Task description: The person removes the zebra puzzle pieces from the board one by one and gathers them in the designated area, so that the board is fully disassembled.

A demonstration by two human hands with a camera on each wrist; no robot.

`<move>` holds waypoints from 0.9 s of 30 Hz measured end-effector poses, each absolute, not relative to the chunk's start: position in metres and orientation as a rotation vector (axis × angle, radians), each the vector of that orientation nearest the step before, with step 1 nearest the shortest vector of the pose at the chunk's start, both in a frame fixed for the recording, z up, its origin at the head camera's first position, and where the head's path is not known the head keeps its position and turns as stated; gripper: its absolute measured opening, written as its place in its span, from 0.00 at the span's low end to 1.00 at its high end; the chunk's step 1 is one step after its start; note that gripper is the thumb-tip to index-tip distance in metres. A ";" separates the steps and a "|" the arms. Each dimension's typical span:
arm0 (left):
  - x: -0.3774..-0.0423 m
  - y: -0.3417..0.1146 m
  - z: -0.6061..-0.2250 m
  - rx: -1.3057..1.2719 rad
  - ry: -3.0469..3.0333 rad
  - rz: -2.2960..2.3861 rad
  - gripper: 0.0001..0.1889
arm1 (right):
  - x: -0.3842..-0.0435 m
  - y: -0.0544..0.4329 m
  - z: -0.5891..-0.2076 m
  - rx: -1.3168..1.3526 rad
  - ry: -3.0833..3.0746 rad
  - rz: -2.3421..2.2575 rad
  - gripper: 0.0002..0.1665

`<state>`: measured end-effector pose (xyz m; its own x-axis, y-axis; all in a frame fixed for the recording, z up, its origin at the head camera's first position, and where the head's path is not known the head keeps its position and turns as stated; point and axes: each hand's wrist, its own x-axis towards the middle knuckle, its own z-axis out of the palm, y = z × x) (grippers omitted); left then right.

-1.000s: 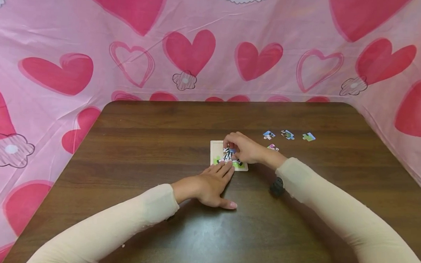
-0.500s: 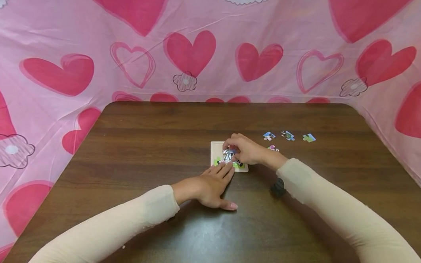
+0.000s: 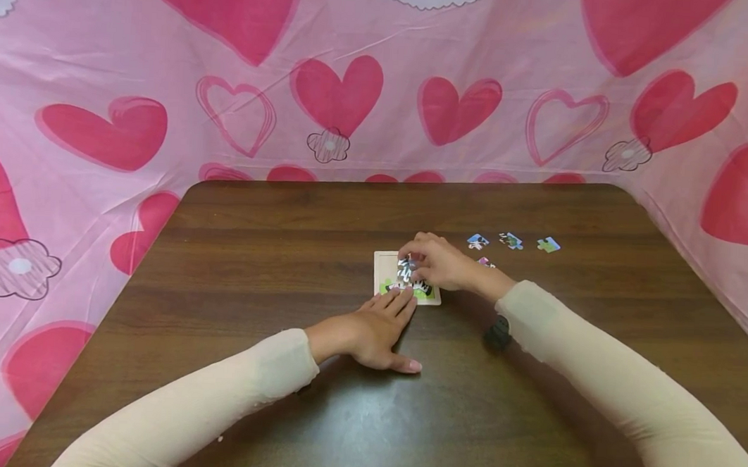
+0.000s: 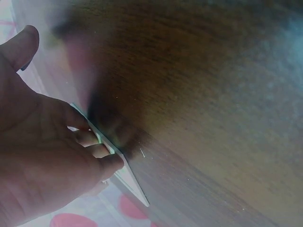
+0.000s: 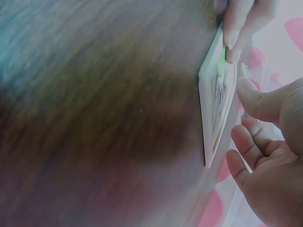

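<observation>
right hand (image 3: 442,263): I see it pinching a zebra piece (image 3: 404,270) over the puzzle tray (image 3: 383,265); left hand (image 3: 376,334): fingers extended on its near edge; inside: green-edged pieces (image 3: 423,290); table (image 3: 271,256): four loose pieces (image 3: 478,241)

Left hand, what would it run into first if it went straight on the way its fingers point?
The left hand touches the puzzle tray; straight on across it, the first obstacle would probably be the right hand or the striped piece it pinches. How high that piece sits is unclear.
</observation>
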<state>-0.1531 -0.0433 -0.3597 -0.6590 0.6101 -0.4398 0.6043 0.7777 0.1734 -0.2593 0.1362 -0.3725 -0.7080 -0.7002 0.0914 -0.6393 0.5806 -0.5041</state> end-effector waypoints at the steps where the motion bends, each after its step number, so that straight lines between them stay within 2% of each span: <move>1: -0.153 -0.043 -0.360 0.911 2.490 0.017 0.55 | -0.260 0.138 -0.372 -1.139 2.684 -0.799 0.19; 27: -0.152 -0.043 -0.361 0.905 2.511 0.029 0.55 | -0.263 0.230 -0.371 -0.838 2.815 -0.853 0.17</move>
<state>-0.1520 -0.0428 -0.3613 -0.6732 0.6077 -0.4213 0.5979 0.7826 0.1735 -0.2632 0.2304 -0.3706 -0.8465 -0.5270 0.0759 -0.4805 0.6947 -0.5352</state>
